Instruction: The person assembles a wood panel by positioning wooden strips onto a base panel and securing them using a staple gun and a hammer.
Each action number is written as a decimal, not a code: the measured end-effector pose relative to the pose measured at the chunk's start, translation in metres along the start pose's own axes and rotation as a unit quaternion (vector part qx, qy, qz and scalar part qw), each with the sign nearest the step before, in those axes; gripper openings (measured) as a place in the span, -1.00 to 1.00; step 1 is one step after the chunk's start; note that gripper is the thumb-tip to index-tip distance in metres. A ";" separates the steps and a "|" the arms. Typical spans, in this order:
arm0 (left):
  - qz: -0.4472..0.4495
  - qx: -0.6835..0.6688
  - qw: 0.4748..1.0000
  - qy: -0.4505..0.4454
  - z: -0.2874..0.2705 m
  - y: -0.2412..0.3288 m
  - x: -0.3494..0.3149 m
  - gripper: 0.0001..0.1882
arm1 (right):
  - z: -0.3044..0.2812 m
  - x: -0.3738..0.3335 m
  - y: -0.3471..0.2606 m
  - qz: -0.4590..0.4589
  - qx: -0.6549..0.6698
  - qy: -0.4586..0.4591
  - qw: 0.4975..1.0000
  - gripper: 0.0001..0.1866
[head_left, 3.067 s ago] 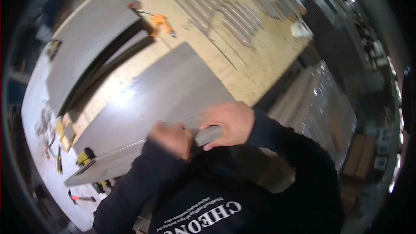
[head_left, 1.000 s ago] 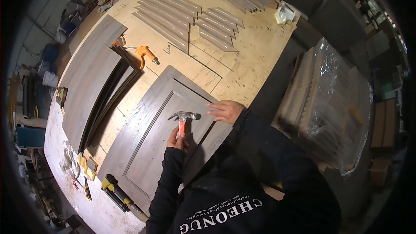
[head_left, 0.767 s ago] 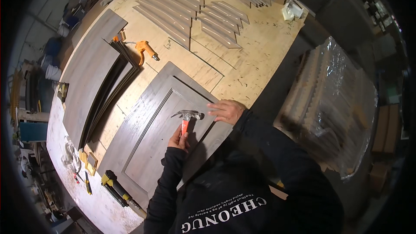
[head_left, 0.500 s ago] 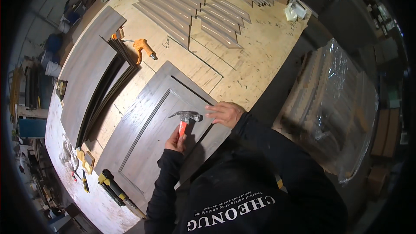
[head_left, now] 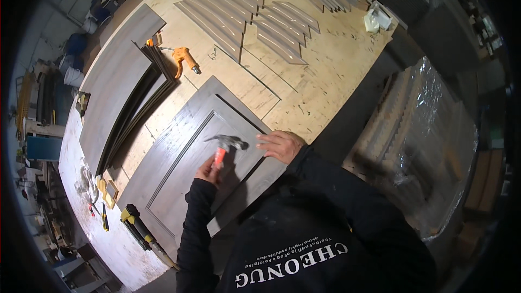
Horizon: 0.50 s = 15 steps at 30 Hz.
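Note:
A grey wood-grain door panel with a recessed rectangular centre lies on the workbench in front of me. My left hand is closed around the red handle of a claw hammer, whose metal head hangs above the panel and looks slightly blurred. At the panel's right edge, my right hand lies flat with its fingers stretched toward the dark groove along that side. Whether the hammer head touches the panel, I cannot tell.
A yellow-and-black nail gun rests at the panel's lower left. Further left are stacked grey panels and an orange air blow gun. Rows of grey strips cover the far bench. Right of it stands a plastic-wrapped stack.
My left hand and the hammer have shifted a little left, and the handle now leans more. My right hand stays at the panel's edge. The whole view has moved slightly.

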<state>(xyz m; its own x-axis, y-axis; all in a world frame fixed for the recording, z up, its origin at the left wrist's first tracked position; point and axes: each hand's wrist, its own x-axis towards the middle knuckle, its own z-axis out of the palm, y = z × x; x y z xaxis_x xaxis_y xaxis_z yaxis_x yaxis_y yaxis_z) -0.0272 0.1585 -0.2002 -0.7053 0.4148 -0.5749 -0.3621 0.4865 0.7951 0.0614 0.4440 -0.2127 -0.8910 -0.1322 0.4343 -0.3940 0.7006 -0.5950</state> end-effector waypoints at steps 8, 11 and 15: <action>0.041 0.031 0.998 -0.027 0.011 0.033 -0.005 -0.52 | 0.001 -0.004 0.007 -0.027 -0.037 -0.004 0.999 -0.55; 0.008 0.012 1.000 0.007 -0.008 0.012 0.003 -0.52 | 0.007 -0.006 0.002 -0.016 -0.021 -0.008 1.000 -0.56; 0.009 -0.070 0.995 0.069 -0.016 0.004 -0.003 -0.52 | 0.001 -0.005 -0.001 -0.009 -0.026 -0.011 1.000 -0.57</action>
<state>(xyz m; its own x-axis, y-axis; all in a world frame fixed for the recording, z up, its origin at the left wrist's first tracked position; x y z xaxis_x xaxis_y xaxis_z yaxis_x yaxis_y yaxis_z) -0.0366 0.1467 -0.1926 -0.7859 0.3080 -0.5362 -0.4230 0.3647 0.8295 0.0657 0.4427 -0.2147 -0.8886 -0.1613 0.4294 -0.3993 0.7327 -0.5512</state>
